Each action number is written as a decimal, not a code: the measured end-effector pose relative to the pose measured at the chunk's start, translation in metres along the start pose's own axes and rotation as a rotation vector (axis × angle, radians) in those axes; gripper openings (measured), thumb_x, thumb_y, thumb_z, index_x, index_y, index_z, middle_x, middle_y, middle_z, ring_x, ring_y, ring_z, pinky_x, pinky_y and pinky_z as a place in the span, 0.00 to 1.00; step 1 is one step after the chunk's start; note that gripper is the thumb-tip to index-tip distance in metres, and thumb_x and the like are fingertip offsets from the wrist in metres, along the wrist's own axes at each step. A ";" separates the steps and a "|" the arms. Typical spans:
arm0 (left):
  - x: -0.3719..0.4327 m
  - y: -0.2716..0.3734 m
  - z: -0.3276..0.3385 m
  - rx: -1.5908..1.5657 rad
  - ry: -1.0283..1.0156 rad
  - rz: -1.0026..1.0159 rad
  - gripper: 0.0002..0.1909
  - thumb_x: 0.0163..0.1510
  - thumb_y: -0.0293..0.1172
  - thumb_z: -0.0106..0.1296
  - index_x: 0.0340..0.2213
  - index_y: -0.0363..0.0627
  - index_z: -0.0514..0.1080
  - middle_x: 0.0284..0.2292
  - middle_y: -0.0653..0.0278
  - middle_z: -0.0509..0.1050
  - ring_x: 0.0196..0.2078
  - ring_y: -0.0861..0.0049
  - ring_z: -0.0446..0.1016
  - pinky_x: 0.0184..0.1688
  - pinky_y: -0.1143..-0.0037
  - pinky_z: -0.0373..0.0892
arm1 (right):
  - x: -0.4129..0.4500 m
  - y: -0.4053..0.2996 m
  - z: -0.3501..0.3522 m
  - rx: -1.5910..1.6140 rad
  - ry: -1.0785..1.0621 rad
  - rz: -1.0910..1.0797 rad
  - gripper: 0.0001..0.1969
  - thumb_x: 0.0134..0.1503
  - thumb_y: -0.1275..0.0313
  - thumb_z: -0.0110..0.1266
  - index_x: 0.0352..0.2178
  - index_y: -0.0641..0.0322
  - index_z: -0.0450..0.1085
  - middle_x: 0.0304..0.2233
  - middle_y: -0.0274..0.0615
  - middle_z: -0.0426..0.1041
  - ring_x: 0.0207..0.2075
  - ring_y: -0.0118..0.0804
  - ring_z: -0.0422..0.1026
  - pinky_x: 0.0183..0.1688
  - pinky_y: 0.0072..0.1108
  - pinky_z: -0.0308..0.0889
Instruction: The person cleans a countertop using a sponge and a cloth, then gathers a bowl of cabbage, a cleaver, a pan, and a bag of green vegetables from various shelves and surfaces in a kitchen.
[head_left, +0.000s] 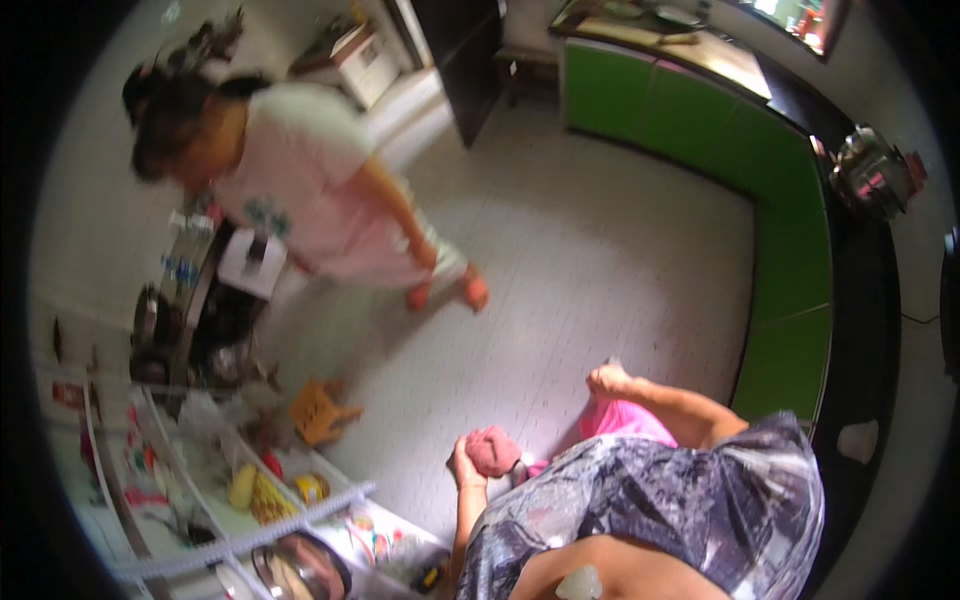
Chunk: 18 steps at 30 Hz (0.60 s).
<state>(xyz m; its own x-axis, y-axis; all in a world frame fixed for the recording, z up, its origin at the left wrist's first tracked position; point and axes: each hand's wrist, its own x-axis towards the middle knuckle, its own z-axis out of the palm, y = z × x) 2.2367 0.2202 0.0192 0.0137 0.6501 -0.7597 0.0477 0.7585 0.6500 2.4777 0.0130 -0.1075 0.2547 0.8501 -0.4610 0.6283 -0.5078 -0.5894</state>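
Note:
My left hand (466, 466) holds a bunched dusty-pink cloth (493, 451) in front of my body. The cloth rests in the palm, with the fingers behind it. Further to the right, my right hand (611, 379) is raised with the fingers curled. A small greyish bit shows at its far edge, and I cannot tell whether it is gripped there. Bright pink fabric (626, 421) hangs below that forearm, beside my grey patterned top (660, 480).
Another person (315, 180) stands bent forward at the upper left. An orange plastic stool (319, 411) stands on the tiled floor (525, 315). A white rack (247, 536) with goods is at lower left. Green cabinets (690, 112) with a dark counter (862, 300) and a metal pot (870, 172) run along the right.

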 end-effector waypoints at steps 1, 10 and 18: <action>-0.002 -0.002 0.032 -0.019 -0.083 -0.006 0.16 0.46 0.36 0.48 0.32 0.34 0.69 0.33 0.57 0.72 0.36 0.68 0.71 0.39 0.69 0.69 | -0.009 0.017 -0.025 -0.037 0.017 0.088 0.06 0.40 0.70 0.48 0.19 0.60 0.69 0.19 0.49 0.71 0.23 0.48 0.72 0.26 0.34 0.67; -0.002 0.064 0.212 0.178 -0.655 -0.092 0.16 0.50 0.34 0.46 0.34 0.29 0.68 0.33 0.53 0.72 0.35 0.68 0.72 0.40 0.73 0.68 | -0.061 0.044 -0.138 0.087 0.589 0.489 0.15 0.50 0.61 0.43 0.20 0.60 0.68 0.20 0.50 0.70 0.26 0.51 0.70 0.28 0.35 0.65; 0.026 0.137 0.392 0.297 -0.899 0.033 0.14 0.50 0.32 0.45 0.32 0.30 0.68 0.33 0.52 0.72 0.35 0.69 0.72 0.40 0.74 0.68 | -0.047 0.116 -0.235 0.366 0.792 0.602 0.12 0.50 0.66 0.39 0.20 0.61 0.64 0.18 0.45 0.68 0.21 0.45 0.68 0.25 0.30 0.62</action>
<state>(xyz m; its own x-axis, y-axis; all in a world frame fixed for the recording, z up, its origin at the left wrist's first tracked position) 2.6348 0.3234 0.0799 0.7781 0.2988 -0.5525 0.2842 0.6170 0.7339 2.7111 -0.0526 0.0019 0.9395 0.2258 -0.2575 0.0127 -0.7744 -0.6326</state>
